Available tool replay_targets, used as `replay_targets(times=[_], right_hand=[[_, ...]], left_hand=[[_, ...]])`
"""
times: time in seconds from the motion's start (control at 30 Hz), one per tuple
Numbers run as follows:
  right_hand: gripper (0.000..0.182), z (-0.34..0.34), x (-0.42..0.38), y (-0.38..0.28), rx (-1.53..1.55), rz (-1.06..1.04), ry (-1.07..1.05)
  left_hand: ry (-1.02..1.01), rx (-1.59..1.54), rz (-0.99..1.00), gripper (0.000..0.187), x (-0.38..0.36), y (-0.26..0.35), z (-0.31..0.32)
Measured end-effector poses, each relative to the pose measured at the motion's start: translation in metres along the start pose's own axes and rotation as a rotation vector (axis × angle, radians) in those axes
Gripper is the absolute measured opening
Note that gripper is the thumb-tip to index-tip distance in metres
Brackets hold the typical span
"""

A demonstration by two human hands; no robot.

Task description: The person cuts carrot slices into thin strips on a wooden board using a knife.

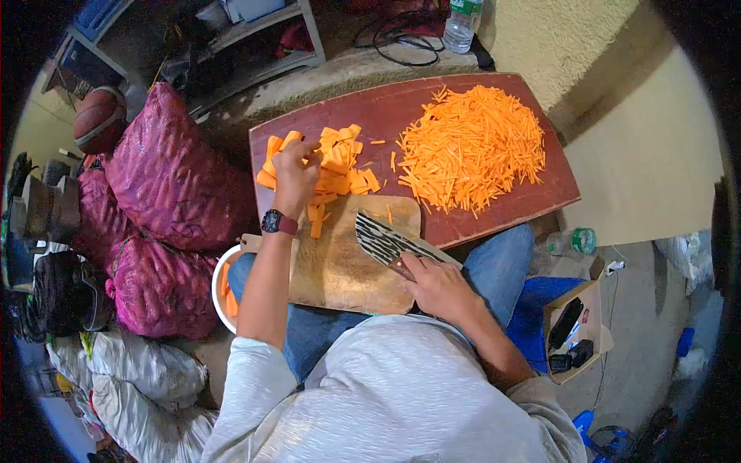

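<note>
My left hand point(296, 171) is over the pile of flat orange slices point(336, 154) at the left of the red table, its fingers bent at the slices; what lies between the fingertips is too small to tell. My right hand point(434, 284) is wrapped round the handle of a wide knife with a black-and-white striped blade point(386, 244). The blade lies over the right part of the wooden cutting board point(332, 266). A few thin orange strips are near the board's top edge. A large heap of orange strips point(475, 147) covers the right half of the table.
The red table point(363, 96) stands in front of me. A white bucket point(219, 297) with orange pieces is left of my leg. Pink mesh sacks point(177, 174) and a basketball point(100, 119) are at the left. A cardboard box point(567, 347) and plastic bottle point(583, 240) are at the right.
</note>
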State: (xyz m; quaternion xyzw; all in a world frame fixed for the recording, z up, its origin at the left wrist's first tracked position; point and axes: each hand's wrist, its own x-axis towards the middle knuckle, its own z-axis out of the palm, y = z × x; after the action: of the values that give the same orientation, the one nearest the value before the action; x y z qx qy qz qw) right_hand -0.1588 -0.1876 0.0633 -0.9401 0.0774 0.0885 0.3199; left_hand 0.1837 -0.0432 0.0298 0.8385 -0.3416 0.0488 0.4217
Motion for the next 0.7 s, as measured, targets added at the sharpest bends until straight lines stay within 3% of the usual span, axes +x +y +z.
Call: replay_targets(times=[0.07,0.13,0.2,0.27,0.37,0.7], right_hand=[[0.038,-0.003,-0.001,0.001,0.073,-0.049,0.099],[0.038,-0.007,-0.001,-0.001,0.151,-0.044,0.170],[0.039,-0.012,-0.004,-0.001,0.227,-0.027,0.243],[0.041,-0.024,-0.001,-0.001,0.419,0.039,0.153],[0.041,-0.035,-0.002,-0.009,0.505,0.045,0.095],[0.047,-0.022,0.002,-0.020,0.520,-0.017,0.021]], left_hand=[[0.089,-0.182,-0.041,0.033,-0.017,0.018,-0.008],[0.129,-0.039,0.209,0.027,-0.050,0.035,-0.015],[0.147,0.156,0.325,0.022,-0.099,0.063,-0.005],[-0.053,0.112,0.395,0.021,-0.145,0.075,0.002],[-0.217,0.038,0.326,0.031,-0.186,0.104,0.009],[-0.205,0.154,0.227,0.038,-0.181,0.090,0.005]])
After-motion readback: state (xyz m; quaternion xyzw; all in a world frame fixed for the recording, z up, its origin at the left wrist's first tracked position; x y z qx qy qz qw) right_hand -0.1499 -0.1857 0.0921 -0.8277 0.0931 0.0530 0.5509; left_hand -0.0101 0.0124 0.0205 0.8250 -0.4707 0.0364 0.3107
